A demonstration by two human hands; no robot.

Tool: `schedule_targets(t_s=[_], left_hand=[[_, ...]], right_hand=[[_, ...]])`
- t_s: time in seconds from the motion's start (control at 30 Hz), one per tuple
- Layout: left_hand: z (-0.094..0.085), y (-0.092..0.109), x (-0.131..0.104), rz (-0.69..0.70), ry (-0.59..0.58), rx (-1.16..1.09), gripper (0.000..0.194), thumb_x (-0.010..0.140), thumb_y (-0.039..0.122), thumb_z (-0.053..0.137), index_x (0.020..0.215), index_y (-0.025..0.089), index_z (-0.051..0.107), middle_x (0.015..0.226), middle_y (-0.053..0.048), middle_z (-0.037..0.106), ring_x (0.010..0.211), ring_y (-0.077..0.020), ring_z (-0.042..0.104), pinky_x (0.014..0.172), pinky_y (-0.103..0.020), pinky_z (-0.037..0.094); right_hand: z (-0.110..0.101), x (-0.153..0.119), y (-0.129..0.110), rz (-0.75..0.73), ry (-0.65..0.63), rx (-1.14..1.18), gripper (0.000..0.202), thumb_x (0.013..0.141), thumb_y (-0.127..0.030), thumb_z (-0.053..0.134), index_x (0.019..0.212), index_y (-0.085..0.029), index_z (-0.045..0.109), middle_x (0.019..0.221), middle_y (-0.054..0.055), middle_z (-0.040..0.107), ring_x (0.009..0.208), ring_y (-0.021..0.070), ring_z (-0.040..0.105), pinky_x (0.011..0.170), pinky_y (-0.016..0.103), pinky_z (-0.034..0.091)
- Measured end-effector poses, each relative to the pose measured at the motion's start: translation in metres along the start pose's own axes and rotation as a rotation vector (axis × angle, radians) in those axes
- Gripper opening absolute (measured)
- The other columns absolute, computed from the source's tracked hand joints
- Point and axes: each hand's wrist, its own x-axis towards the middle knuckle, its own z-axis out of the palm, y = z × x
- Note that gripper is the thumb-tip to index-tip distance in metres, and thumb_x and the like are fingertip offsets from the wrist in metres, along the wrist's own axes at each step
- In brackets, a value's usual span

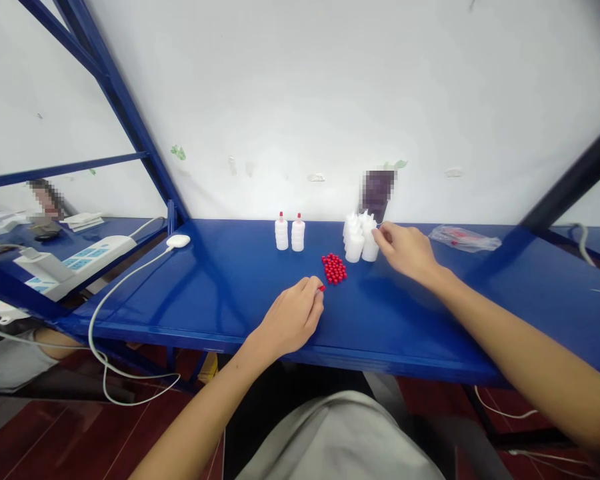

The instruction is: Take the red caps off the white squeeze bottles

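My left hand (294,315) is closed in a pinch on a small red cap (322,288), just below a pile of red caps (335,269) on the blue table. My right hand (405,248) has its fingers closed at the upper right side of a white bottle (370,248), the rightmost in a cluster of white bottles (354,247) without red caps. Left of that cluster, two white bottles with red tips stand upright side by side, one (281,235) and the other (298,236).
A clear plastic bag (465,238) with something red lies right of my right hand. At left, a white device (179,241) with a cable (96,313) rests on the blue table (220,293). A power strip (97,257) and part of another person (15,360) are farther left.
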Motion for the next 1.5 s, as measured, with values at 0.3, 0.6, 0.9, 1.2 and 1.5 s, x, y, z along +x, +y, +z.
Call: schedule_targets(t_s=[0.3, 0.6, 0.9, 1.2, 1.5], left_hand=[[0.004, -0.002, 0.001, 0.023, -0.004, 0.054, 0.019, 0.099, 0.033, 0.038, 0.086, 0.021, 0.047, 0.084, -0.001, 0.055, 0.073, -0.0159, 0.053, 0.067, -0.028, 0.039], [0.005, -0.002, 0.001, 0.035, -0.005, 0.1, 0.021, 0.098, 0.035, 0.04, 0.089, 0.021, 0.051, 0.083, -0.001, 0.058, 0.074, -0.0163, 0.055, 0.069, -0.029, 0.041], [0.003, -0.001, 0.002, 0.039, -0.003, 0.125, 0.023, 0.099, 0.038, 0.039, 0.089, 0.022, 0.05, 0.081, 0.0, 0.058, 0.072, -0.0159, 0.055, 0.067, -0.027, 0.04], [0.008, -0.004, 0.002, 0.05, -0.01, 0.143, 0.015, 0.098, 0.033, 0.042, 0.093, 0.021, 0.05, 0.086, -0.001, 0.063, 0.078, -0.0178, 0.06, 0.069, -0.028, 0.04], [0.01, -0.005, 0.002, 0.032, -0.024, 0.19, 0.016, 0.093, 0.03, 0.05, 0.08, 0.021, 0.053, 0.077, -0.001, 0.067, 0.072, -0.0188, 0.063, 0.063, -0.028, 0.038]], right_hand=[[0.001, 0.003, 0.003, -0.011, 0.002, 0.021, 0.042, 0.095, -0.049, 0.035, 0.074, -0.021, 0.058, 0.07, 0.007, 0.065, 0.063, 0.0203, 0.055, 0.054, 0.028, 0.021], [0.009, 0.011, 0.011, 0.013, 0.044, 0.105, 0.043, 0.094, -0.055, 0.039, 0.074, -0.021, 0.058, 0.068, 0.005, 0.065, 0.063, 0.0203, 0.055, 0.054, 0.027, 0.023], [0.002, -0.004, -0.004, -0.166, 0.122, 0.235, 0.042, 0.094, -0.047, 0.038, 0.068, -0.02, 0.056, 0.062, 0.003, 0.061, 0.057, 0.0166, 0.053, 0.056, 0.027, 0.03], [-0.008, -0.058, -0.065, -0.587, -0.311, 0.448, 0.012, 0.088, -0.03, 0.051, 0.091, -0.02, 0.057, 0.072, 0.0, 0.061, 0.062, 0.014, 0.052, 0.06, 0.025, 0.035], [-0.008, -0.064, -0.074, -0.75, -0.466, 0.374, 0.018, 0.095, -0.026, 0.039, 0.08, -0.021, 0.047, 0.075, 0.001, 0.058, 0.063, 0.0141, 0.049, 0.059, 0.026, 0.031]])
